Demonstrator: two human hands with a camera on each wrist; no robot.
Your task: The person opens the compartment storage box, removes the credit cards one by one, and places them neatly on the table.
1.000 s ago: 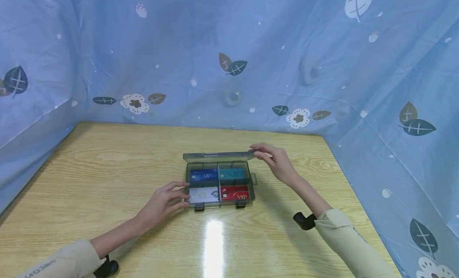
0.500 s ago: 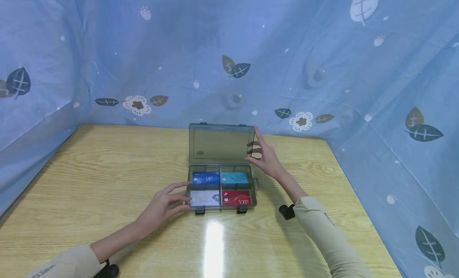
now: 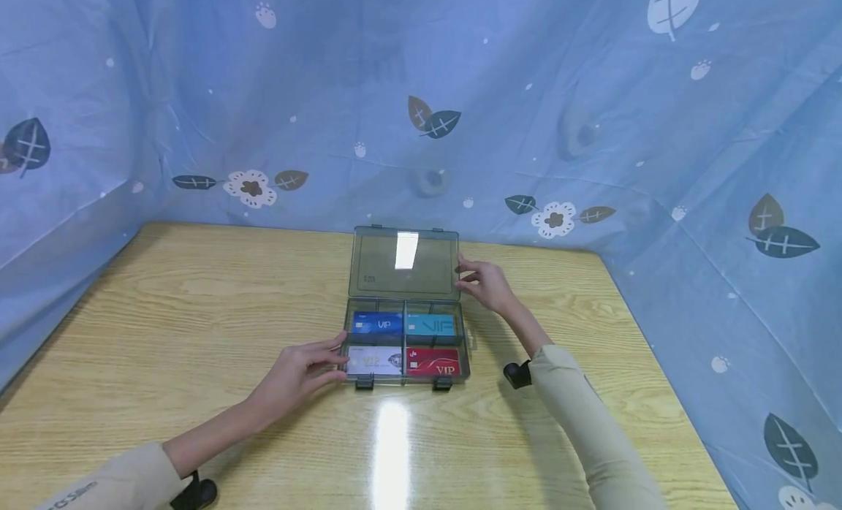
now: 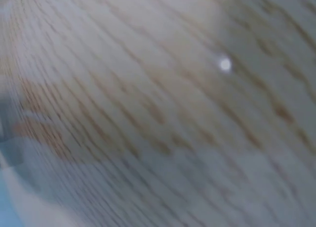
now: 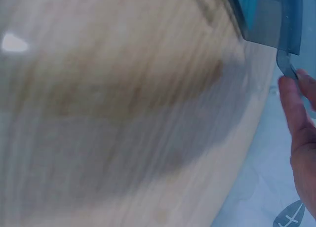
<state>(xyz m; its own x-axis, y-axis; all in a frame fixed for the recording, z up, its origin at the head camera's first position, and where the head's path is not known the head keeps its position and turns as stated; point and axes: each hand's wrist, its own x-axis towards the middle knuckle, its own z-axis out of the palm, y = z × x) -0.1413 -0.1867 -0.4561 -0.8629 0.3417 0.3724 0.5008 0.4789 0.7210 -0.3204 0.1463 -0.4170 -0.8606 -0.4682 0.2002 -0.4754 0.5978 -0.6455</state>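
Observation:
In the head view a smoky clear plastic box (image 3: 404, 342) lies on the table with its lid (image 3: 384, 269) raised and leaning back. Its four-way divided tray holds a blue VIP card (image 3: 378, 323), a teal card (image 3: 430, 325), a white card (image 3: 373, 360) and a red VIP card (image 3: 434, 362). My left hand (image 3: 299, 371) touches the box's left wall, fingers extended. The lid's right edge is pinched by my right hand (image 3: 490, 283); in the right wrist view the fingers (image 5: 295, 106) meet that edge. The left wrist view shows mostly blurred tabletop.
The wood-grain table (image 3: 217, 298) spreads around the box. A blue leaf-patterned cloth (image 3: 329, 123) hangs behind it and along both sides. Two dark latches (image 3: 442, 383) stick out at the box's front edge.
The lid has swung up and back from a nearly level position, with my right hand at its right edge. That hand has slid lower along the edge. My left hand stays at the box.

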